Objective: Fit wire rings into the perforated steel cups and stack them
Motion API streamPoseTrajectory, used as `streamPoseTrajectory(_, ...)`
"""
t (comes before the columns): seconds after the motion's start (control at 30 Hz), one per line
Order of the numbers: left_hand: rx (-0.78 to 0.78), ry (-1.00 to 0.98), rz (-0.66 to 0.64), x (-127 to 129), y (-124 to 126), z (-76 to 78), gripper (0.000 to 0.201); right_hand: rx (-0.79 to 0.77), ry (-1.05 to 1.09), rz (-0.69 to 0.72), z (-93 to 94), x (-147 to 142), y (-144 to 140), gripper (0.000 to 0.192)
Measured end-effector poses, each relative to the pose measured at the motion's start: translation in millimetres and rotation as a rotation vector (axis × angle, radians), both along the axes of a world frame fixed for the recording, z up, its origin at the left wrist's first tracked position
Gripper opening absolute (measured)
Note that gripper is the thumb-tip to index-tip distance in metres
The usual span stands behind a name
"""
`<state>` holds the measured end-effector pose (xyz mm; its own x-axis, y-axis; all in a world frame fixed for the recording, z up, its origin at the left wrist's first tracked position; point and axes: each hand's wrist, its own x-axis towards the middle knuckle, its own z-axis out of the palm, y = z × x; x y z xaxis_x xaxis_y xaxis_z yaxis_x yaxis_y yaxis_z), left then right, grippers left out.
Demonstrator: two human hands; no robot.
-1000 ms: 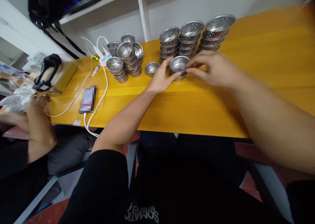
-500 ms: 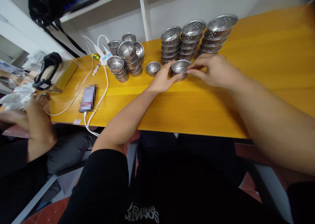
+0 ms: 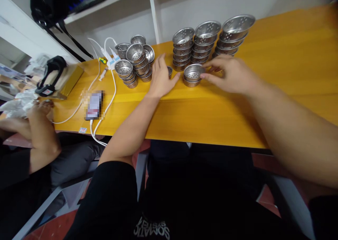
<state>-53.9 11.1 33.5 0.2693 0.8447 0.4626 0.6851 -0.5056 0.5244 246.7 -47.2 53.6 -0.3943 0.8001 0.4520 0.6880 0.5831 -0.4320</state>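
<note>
Two small perforated steel cups, one nested in the other, stand in front of the tall stacks. My right hand pinches the upper cup at its right side, with thumb and fingertips at the rim. To the left, my left hand is open, fingers stretched forward and thumb apart. It hovers over or beside a single perforated cup, which it mostly hides; whether it touches that cup I cannot tell.
Behind stand three taller stacks of perforated cups. More stacked cups cluster left. A phone with white cables lies on the yellow table. Another person's arm rests at far left.
My left hand has let go of the two nested cups and moved left to the single cup, its fingers now extended. My right hand has stayed at the nested cups.
</note>
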Motion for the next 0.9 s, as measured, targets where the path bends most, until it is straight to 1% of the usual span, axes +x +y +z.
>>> streamPoseTrajectory(0.1,-0.109,-0.009,0.063,-8.7,13.5,-15.7,0.107,-0.021,0.002,-0.005,1.9,-2.1,-3.2,0.038)
streamPoseTrajectory(0.17,-0.164,-0.023,0.079,-12.0,21.9,-24.9,0.112,-0.041,-0.005,-0.005,3.1,-3.5,-5.0,0.036)
streamPoseTrajectory(0.23,-0.172,-0.073,0.066,-14.4,28.6,-30.7,0.115,-0.059,-0.005,-0.010,3.8,-4.2,-6.0,0.038)
streamPoseTrajectory(0.3,-0.142,-0.126,0.031,-15.7,31.7,-31.3,0.116,-0.057,0.006,-0.015,5.1,-4.5,-6.8,0.043)
streamPoseTrajectory(0.33,-0.119,-0.137,0.012,-15.7,31.3,-29.3,0.115,-0.052,0.016,-0.024,6.3,-4.9,-7.8,0.045)
streamPoseTrajectory(0.4,-0.051,-0.125,-0.022,-13.4,25.7,-20.5,0.113,-0.049,0.047,-0.054,10.7,-6.7,-11.6,0.047)
streamPoseTrajectory(0.47,0.031,-0.104,-0.063,-8.3,14.5,-7.3,0.111,-0.059,0.085,-0.079,17.0,-10.2,-17.9,0.047)
streamPoseTrajectory(0.5,0.063,-0.106,-0.104,-4.8,7.5,-0.1,0.111,-0.058,0.106,-0.077,20.3,-12.6,-21.6,0.047)
streamPoseTrajectory(0.57,0.063,-0.090,-0.177,3.3,-7.2,12.9,0.111,-0.034,0.134,-0.039,25.5,-18.2,-28.3,0.049)
streamPoseTrajectory(0.63,0.052,-0.042,-0.226,12.1,-20.5,21.9,0.106,-0.007,0.139,0.009,27.4,-24.3,-32.9,0.051)
streamPoseTrajectory(0.7,0.045,0.003,-0.264,20.4,-30.7,26.4,0.099,-0.016,0.113,0.037,26.2,-30.0,-34.8,0.053)
streamPoseTrajectory(0.77,0.036,0.022,-0.299,27.1,-37.4,27.6,0.095,-0.027,0.081,0.053,23.5,-34.8,-34.8,0.052)
streamPoseTrajectory(0.9,0.017,0.022,-0.358,32.9,-40.5,26.1,0.090,-0.029,0.038,0.082,19.2,-39.5,-33.5,0.039)
